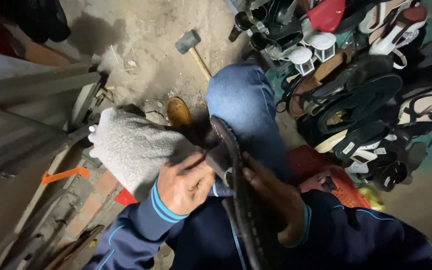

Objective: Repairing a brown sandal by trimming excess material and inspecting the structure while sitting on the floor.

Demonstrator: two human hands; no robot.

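Note:
My left hand (183, 184) grips a grey cloth (133, 147) bunched over my lap and presses it against a dark shoe. That dark shoe (233, 165) stands on edge between my hands, its stitched sole rim facing up. My right hand (271, 200) holds the shoe from the right side, fingers curled on its rim. Both arms wear dark blue sleeves with light blue stripes. My knee in blue jeans (243, 102) lies just beyond the shoe.
A hammer (192, 47) lies on the dirt floor ahead. A heap of sandals and shoes (366, 100) fills the right side. A red basket (326, 175) sits beside my right leg. Metal frame parts (36, 125) and bricks (96, 195) are on the left.

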